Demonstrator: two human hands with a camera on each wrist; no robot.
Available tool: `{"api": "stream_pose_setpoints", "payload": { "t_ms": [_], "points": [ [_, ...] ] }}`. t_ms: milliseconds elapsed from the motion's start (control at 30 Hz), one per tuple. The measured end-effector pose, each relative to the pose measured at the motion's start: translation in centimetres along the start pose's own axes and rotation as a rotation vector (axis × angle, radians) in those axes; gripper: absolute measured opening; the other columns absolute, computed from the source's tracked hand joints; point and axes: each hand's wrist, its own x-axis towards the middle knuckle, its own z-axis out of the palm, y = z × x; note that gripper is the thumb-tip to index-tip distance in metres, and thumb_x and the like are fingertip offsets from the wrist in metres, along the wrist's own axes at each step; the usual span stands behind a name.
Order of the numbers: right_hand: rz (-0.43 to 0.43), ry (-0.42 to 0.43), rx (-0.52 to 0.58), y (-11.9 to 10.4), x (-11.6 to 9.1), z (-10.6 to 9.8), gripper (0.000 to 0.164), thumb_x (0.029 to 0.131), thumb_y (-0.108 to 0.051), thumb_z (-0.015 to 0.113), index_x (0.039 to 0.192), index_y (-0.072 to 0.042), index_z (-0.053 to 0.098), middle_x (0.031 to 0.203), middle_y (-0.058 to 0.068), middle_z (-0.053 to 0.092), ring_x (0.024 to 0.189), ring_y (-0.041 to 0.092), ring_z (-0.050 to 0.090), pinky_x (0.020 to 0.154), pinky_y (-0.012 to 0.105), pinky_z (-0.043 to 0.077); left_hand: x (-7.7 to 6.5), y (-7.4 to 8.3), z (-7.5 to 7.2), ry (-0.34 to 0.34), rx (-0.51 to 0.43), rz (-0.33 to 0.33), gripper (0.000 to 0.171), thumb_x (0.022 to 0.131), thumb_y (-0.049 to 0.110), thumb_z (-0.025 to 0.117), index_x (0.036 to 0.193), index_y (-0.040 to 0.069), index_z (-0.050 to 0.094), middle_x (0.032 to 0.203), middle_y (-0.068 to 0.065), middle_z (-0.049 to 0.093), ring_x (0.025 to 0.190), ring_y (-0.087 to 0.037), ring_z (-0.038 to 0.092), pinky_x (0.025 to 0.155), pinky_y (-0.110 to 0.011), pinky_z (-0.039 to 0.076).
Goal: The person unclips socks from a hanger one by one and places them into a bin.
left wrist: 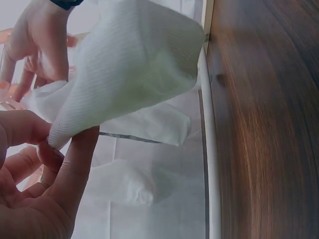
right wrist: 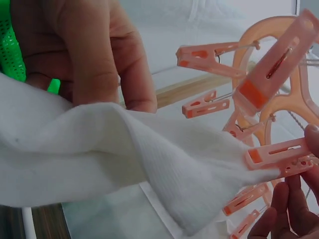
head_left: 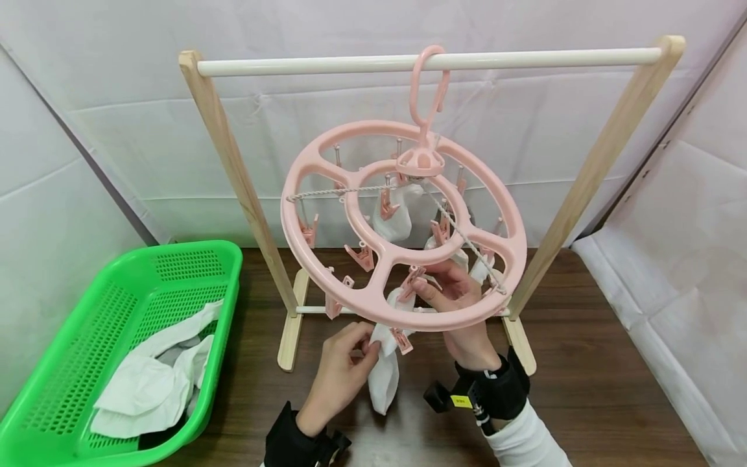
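Observation:
A white sock [head_left: 383,383] hangs from the front of a round pink clip hanger [head_left: 403,316]. My left hand [head_left: 340,370] pinches the sock's edge between thumb and fingers, as the left wrist view shows. With thumb and fingers my right hand [head_left: 460,301] pinches a pink clothes peg [head_left: 413,280]. In the right wrist view this peg [right wrist: 279,152] has its jaws over a gathered corner of the sock [right wrist: 99,144]. Another pink peg [head_left: 401,340] dangles in front of the sock in the head view. Further back, another white sock [head_left: 392,217] hangs from the hanger.
The hanger hooks over a white bar [head_left: 327,67] between two wooden posts [head_left: 607,143]. Several spare pegs [head_left: 362,257] dangle round its rings. At left stands a green basket [head_left: 227,305] with white fabric pieces [head_left: 146,383] inside. White sheeting encloses the dark wooden table [head_left: 613,363].

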Motion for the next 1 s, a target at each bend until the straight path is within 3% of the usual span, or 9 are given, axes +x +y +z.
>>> {"api": "stream_pose_setpoints", "payload": {
  "t_ms": [200,333,433,633,833,1000],
  "points": [
    [-0.084,0.003,0.024,0.3,0.1,-0.4,0.019,0.093,0.006,0.057,0.11,0.0,0.063,0.093,0.015,0.066,0.078,0.024,0.067,0.077,0.038,0.054,-0.5,0.2,-0.4,-0.002,0.025,-0.055,0.026,0.086,-0.011,0.064,0.08,0.011,0.051,0.073,0.002,0.042,0.065,-0.009,0.045,0.054,-0.021,0.045],
    [-0.069,0.028,0.022,0.3,0.0,-0.5,0.017,0.093,0.006,0.058,0.107,-0.002,0.064,0.091,0.013,0.068,0.079,0.023,0.067,0.078,0.037,0.053,-0.8,0.3,-1.2,0.031,0.054,-0.088,0.025,0.085,-0.011,0.065,0.082,0.011,0.053,0.075,0.006,0.043,0.066,-0.009,0.046,0.053,-0.021,0.046],
    [-0.058,0.029,0.032,0.2,0.0,-0.5,0.017,0.093,0.008,0.057,0.107,0.001,0.063,0.09,0.015,0.068,0.08,0.024,0.067,0.079,0.038,0.053,-0.8,0.2,-2.0,0.066,0.08,-0.062,0.027,0.083,-0.013,0.066,0.08,0.011,0.054,0.074,0.007,0.044,0.065,-0.007,0.048,0.05,-0.02,0.045],
    [-0.046,-0.001,0.024,0.0,0.0,-0.5,0.019,0.093,0.003,0.06,0.112,0.006,0.059,0.094,0.017,0.066,0.084,0.025,0.066,0.08,0.037,0.052,-0.6,0.3,-4.4,0.167,0.171,0.025,0.025,0.078,-0.016,0.068,0.08,0.007,0.059,0.073,0.006,0.047,0.065,-0.005,0.053,0.048,-0.017,0.046],
    [-0.007,-0.061,0.001,-0.2,-0.1,-0.8,0.037,0.096,-0.005,0.059,0.117,0.023,0.045,0.094,0.019,0.064,0.088,0.026,0.064,0.082,0.038,0.051,-1.4,1.0,-7.0,0.261,0.231,0.02,0.024,0.078,-0.016,0.068,0.082,0.006,0.061,0.072,0.005,0.048,0.065,-0.007,0.056,0.047,-0.015,0.047],
    [0.071,-0.065,-0.03,-0.5,-0.4,-1.3,0.03,0.099,-0.007,0.054,0.122,0.012,0.052,0.094,0.011,0.064,0.087,0.021,0.063,0.083,0.034,0.049,-2.4,1.2,-9.0,0.3,0.339,-0.021,0.022,0.078,-0.015,0.071,0.082,0.005,0.061,0.072,0.005,0.048,0.065,-0.009,0.055,0.046,-0.014,0.044]
  ]
}}
